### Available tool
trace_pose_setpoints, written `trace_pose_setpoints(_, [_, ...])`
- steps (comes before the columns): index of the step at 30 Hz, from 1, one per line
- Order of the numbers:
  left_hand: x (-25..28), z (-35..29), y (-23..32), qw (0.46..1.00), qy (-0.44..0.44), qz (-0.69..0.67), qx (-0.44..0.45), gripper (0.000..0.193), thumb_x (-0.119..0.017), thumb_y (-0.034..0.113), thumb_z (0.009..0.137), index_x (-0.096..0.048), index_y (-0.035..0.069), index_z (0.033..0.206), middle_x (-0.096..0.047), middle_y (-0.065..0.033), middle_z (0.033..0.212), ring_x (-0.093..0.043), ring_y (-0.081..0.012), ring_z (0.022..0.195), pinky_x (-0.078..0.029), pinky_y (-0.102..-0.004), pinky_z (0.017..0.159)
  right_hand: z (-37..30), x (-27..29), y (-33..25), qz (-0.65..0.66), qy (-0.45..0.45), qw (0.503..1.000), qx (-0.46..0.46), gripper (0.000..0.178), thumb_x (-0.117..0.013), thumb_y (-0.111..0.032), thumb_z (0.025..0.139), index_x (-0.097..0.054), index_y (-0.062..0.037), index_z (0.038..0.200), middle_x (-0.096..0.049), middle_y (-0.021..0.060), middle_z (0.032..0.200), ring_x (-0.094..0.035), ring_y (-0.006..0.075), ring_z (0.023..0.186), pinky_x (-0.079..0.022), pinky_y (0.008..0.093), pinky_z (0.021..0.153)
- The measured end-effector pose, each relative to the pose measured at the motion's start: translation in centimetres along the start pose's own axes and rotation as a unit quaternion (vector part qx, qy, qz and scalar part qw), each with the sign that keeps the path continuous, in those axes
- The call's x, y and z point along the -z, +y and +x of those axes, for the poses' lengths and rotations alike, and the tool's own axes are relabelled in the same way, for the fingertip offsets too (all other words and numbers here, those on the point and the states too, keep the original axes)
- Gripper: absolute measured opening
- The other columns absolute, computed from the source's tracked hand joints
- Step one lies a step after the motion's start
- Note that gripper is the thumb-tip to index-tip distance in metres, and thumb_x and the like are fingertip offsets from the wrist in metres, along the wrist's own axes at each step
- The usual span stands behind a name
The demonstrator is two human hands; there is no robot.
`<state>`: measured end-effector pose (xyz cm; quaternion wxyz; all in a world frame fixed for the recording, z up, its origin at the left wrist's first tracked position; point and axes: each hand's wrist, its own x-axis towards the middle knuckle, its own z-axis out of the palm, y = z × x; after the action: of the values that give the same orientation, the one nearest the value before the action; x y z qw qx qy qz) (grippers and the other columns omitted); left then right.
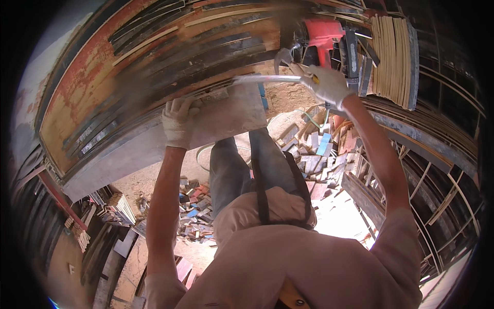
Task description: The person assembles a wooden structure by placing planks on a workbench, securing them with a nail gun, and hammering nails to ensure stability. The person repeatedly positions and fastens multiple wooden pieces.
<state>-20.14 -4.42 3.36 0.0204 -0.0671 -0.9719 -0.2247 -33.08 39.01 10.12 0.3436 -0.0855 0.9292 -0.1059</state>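
Observation:
My left hand (178, 122), in a pale work glove, grips a long grey board (226, 116) by its upper edge, fingers bent over it. The board lies along the near side of a wooden stack, in front of my legs. My right hand (328, 84), gloved too, is closed round a hammer (270, 79) and held beyond the board's right end. The hammer's metal shaft is smeared by motion, and a curved metal claw (281, 57) shows beside it. Just past my right hand lies a red nail gun (323, 37).
Stacked dark and light wood strips (190, 51) fill the far side. A bundle of pale slats (392, 56) stands at the far right. Loose wood offcuts (314, 152) cover the ground around my legs, with a thin hose (315, 121) among them. Metal rods and boards (432, 190) crowd the right.

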Motion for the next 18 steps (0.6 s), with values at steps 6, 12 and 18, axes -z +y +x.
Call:
trace_pose_setpoints(6, [-1.1, -0.9, -0.8, 0.999, 0.05, -0.015, -0.01, 0.036, -0.082, 0.026, 0.084, -0.076, 0.018, 0.118, -0.071, -0.0027, 0.11, -0.065, -0.0304, 0.103, -0.053, -0.0468, 0.088, -1.0, -8.7, -1.2, -0.053, 0.184, 0.981, 0.031, 0.063, -0.063, -0.06, 0.102, -0.059, -0.0048, 0.132, -0.07, 0.0213, 0.102, -0.069, 0.0392, 0.096, -0.056, 0.0505, 0.08])
trace_pose_setpoints(12, [-1.3, -1.1, -0.4, 0.999, 0.039, -0.02, 0.027, 0.035, -0.081, 0.031, 0.087, -0.075, 0.019, 0.12, -0.069, -0.0034, 0.117, -0.063, -0.0312, 0.112, -0.047, -0.049, 0.098, 3.9, -17.4, -3.3, -0.117, 0.326, 0.938, 0.007, 0.074, -0.065, -0.059, 0.1, -0.053, 0.0034, 0.138, -0.065, 0.0215, 0.097, -0.063, 0.0376, 0.09, -0.052, 0.0515, 0.077])
trace_pose_setpoints(18, [-1.5, -0.4, 1.2, 0.997, 0.043, -0.004, 0.069, 0.028, -0.075, 0.039, 0.095, -0.074, 0.019, 0.115, -0.069, -0.0048, 0.115, -0.061, -0.0328, 0.112, -0.044, -0.0504, 0.099, 3.9, -18.3, -3.6, -0.131, 0.275, 0.952, -0.035, 0.064, -0.07, -0.046, 0.1, -0.052, -0.0003, 0.141, -0.062, 0.019, 0.12, -0.061, 0.0399, 0.109, -0.052, 0.0519, 0.095])
